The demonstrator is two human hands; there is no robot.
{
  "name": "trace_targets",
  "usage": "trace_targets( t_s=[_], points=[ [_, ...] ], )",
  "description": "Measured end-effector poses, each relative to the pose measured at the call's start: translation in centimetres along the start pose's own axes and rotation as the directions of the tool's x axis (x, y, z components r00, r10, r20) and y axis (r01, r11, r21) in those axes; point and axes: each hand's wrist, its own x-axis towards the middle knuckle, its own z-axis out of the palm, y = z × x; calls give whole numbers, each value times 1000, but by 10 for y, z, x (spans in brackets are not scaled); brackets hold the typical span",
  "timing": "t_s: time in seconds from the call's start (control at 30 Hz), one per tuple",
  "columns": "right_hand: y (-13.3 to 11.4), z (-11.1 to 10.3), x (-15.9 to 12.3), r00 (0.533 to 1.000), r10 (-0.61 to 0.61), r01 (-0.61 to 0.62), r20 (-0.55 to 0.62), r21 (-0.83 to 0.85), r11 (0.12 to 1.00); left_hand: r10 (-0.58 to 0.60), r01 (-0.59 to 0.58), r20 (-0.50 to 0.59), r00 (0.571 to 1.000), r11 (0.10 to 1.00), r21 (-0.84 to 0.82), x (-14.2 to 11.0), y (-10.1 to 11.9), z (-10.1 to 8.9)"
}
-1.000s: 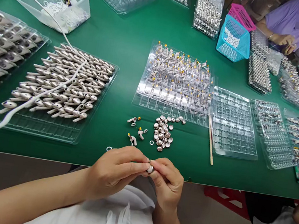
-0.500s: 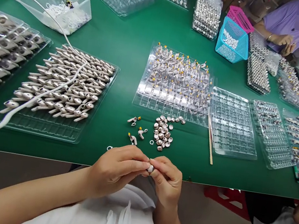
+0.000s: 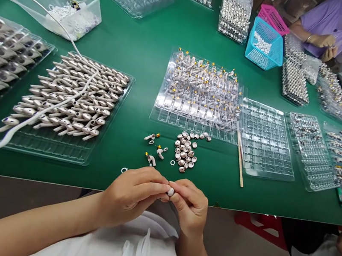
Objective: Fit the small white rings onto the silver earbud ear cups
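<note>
Close to the table's front edge, my left hand (image 3: 134, 193) and my right hand (image 3: 190, 204) meet fingertip to fingertip. Both pinch a small rounded, pale, shiny earbud part (image 3: 170, 192); the fingers cover most of it. Just beyond them lies a loose pile of small beige oval shells (image 3: 184, 154). Left of that pile are a few curved earbud pieces with yellow tabs (image 3: 160, 152). A little white ring (image 3: 172, 163) rests beside the shells, and another white ring (image 3: 124, 170) is near my left hand.
Behind the pile stands a clear tray of tabbed pieces (image 3: 201, 89), with a thin wooden stick (image 3: 240, 160) at its right. A tray of beige stemmed housings (image 3: 65, 98) lies left, crossed by a white cable (image 3: 46, 114). A blue basket (image 3: 263, 58) stands farther back. A co-worker (image 3: 323, 29) sits at upper right.
Both hands keep their pinch on the small part, which appears slightly turned. The view has shifted a little; the co-worker's hands have moved slightly.
</note>
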Motion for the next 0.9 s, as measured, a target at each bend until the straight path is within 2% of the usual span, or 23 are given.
trace_targets(
  t_s=[0.1, 0.2, 0.37, 0.57, 0.73, 0.9],
  points=[
    [-4, -2, 0, 998, -63, 65, 22, -134, 989, -11, 12, -13, 1000, 1000, 24, 0, 0, 1],
    [-6, -4, 1, 996, -73, 83, 57, -197, 977, 4, -3, -12, 1000, 999, 45, -1, -2, 1],
    [-7, -7, 4, 994, -46, 64, 95, -194, 979, 40, -41, 12, 999, 998, 56, -1, -4, 1],
    [-5, -5, 4, 998, -25, 30, 53, -96, 995, 45, -47, 22, 999, 994, 95, 0, -4, 1],
    [-6, 1, 1, 996, -87, 87, 4, -156, 984, 65, -67, 25, 998, 993, 100, -2, -6, 0],
    [-10, 6, -1, 984, -179, 174, 3, -270, 947, 79, -81, 21, 997, 992, 98, -4, -7, -1]
  ],
)
